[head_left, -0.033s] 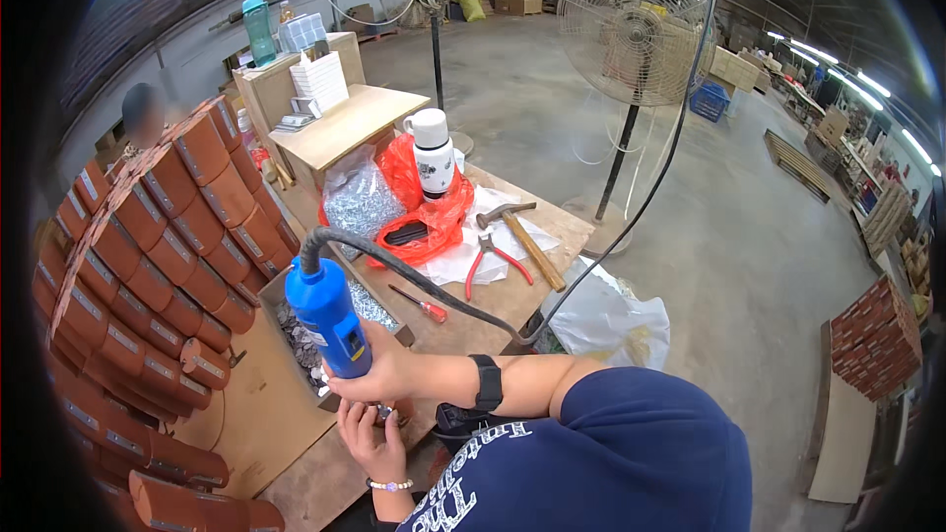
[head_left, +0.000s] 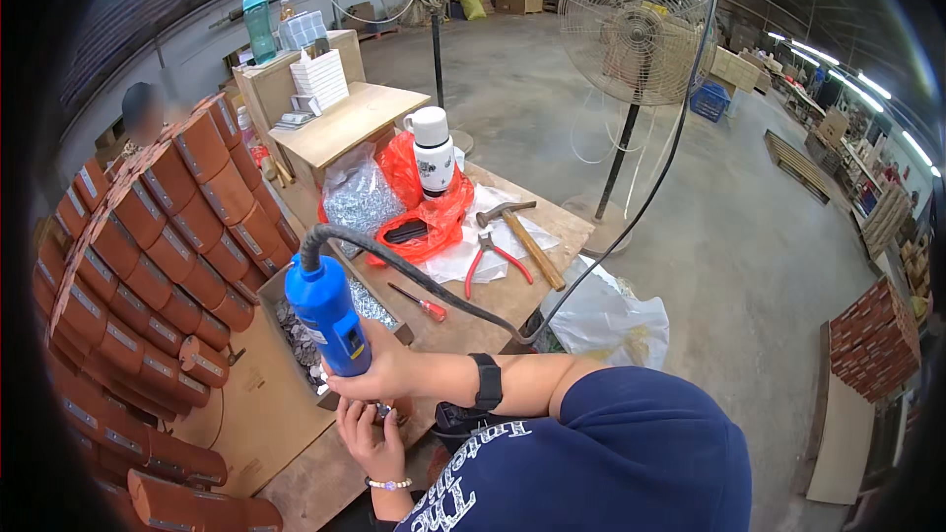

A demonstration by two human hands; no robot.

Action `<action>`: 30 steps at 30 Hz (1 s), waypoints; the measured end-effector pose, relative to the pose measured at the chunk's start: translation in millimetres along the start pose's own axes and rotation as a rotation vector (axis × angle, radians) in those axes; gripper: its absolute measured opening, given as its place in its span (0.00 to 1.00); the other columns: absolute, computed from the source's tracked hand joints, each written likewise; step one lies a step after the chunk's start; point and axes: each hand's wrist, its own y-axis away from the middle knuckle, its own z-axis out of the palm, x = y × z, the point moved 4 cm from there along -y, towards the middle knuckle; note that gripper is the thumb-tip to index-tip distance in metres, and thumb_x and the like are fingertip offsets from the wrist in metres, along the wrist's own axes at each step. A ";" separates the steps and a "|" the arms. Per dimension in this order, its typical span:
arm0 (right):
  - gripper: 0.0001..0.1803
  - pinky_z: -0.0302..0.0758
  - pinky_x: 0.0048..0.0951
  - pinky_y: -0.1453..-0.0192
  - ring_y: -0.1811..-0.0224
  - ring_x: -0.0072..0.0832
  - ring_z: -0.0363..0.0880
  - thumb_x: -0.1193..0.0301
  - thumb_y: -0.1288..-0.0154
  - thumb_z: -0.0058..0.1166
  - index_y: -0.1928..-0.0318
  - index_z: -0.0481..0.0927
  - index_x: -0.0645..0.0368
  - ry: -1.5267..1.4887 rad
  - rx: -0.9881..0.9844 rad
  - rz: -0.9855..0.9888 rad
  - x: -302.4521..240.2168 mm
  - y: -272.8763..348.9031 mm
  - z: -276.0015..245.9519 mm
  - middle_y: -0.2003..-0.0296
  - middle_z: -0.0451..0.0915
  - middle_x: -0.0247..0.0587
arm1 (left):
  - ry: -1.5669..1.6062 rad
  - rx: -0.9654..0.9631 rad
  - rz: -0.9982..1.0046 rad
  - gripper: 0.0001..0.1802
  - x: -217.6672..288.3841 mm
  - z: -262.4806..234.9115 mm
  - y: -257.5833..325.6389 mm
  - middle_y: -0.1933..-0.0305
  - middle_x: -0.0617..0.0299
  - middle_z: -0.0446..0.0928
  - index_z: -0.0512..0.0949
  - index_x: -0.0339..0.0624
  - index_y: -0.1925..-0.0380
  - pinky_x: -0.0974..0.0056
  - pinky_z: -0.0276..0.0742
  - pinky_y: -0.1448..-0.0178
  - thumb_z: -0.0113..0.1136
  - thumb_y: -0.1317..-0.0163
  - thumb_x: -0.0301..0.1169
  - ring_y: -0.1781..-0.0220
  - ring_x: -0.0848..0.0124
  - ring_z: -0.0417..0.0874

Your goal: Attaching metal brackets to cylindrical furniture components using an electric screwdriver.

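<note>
My right hand (head_left: 382,366) is wrapped round a blue electric screwdriver (head_left: 330,310), which stands upright with its thick grey cord (head_left: 414,281) arching from the top. My right wrist wears a black band. Just below the tool is my left hand (head_left: 370,441), a beaded bracelet on its wrist. Its fingers are curled round something small with a metallic glint, mostly hidden by my right hand and the tool. The tool's lower tip is also out of sight. Beyond the hands, an open box (head_left: 402,331) holds dark pieces on one side and shiny small metal parts on the other.
Reddish-brown cylinders (head_left: 168,251) with metal strips are stacked at left. On the bench lie a red-handled screwdriver (head_left: 431,310), pincers (head_left: 490,258), a hammer (head_left: 532,251), red plastic bags (head_left: 448,227) and a white flask (head_left: 432,158). A caged fan (head_left: 639,30) stands behind.
</note>
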 end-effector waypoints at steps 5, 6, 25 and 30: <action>0.18 0.70 0.21 0.70 0.74 0.17 0.72 0.74 0.57 0.56 0.62 0.67 0.60 -0.061 0.029 0.005 10.3 9.7 1.2 0.77 0.72 0.31 | 0.015 0.016 0.009 0.13 -3.6 -3.5 1.3 0.58 0.53 0.72 0.74 0.36 0.69 0.54 0.63 0.46 0.60 0.59 0.24 0.48 0.51 0.67; 0.17 0.71 0.22 0.69 0.73 0.18 0.72 0.74 0.56 0.56 0.63 0.68 0.59 -0.077 0.014 0.013 14.6 12.4 2.3 0.76 0.73 0.31 | 0.025 0.019 -0.009 0.13 -4.0 -5.2 2.3 0.58 0.53 0.72 0.74 0.36 0.69 0.54 0.63 0.46 0.60 0.59 0.23 0.48 0.52 0.67; 0.27 0.71 0.36 0.67 0.76 0.32 0.72 0.80 0.54 0.47 0.50 0.55 0.64 -0.060 -0.038 -0.159 -5.0 0.0 -9.0 0.77 0.70 0.43 | 0.014 0.100 -0.016 0.17 -10.0 -1.5 -0.2 0.60 0.59 0.74 0.76 0.40 0.72 0.59 0.67 0.48 0.67 0.67 0.26 0.49 0.58 0.69; 0.28 0.71 0.27 0.68 0.76 0.27 0.73 0.83 0.55 0.50 0.52 0.55 0.65 -0.158 -0.027 -0.131 0.1 0.9 -9.1 0.78 0.72 0.43 | 0.007 0.096 -0.014 0.17 -8.8 -2.4 0.0 0.60 0.59 0.74 0.76 0.40 0.71 0.59 0.67 0.48 0.67 0.68 0.25 0.49 0.58 0.69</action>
